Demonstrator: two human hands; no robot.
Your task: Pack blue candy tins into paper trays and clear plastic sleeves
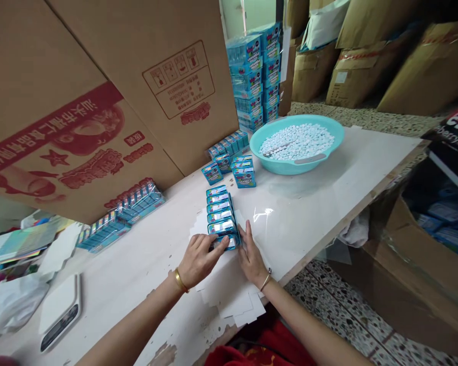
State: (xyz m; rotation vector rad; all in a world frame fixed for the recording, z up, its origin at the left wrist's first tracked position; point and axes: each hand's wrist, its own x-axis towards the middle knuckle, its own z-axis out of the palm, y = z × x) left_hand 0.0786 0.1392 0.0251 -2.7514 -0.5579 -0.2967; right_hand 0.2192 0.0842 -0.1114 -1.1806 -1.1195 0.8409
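Note:
A row of small blue candy boxes [219,207] with shiny pale tops runs away from me on the white table. My left hand [199,258] pinches the nearest small blue box [232,241] at the row's near end, thumb and fingers on its top and left side. Along the right side of that end, my right hand [252,258] lies with its fingers stretched out, its fingertips against or very close to the boxes. Beyond the row stand a few more boxes [244,177], their printed fronts towards me. A turquoise basin [297,166] of small white candies sits behind them to the right.
Wrapped packs of blue boxes [122,216] lean by a large cardboard carton [137,101] on the left. More packs [248,76] are stacked high at the back. A white scale [63,305] lies at the left. White paper sheets [232,295] lie near my forearms.

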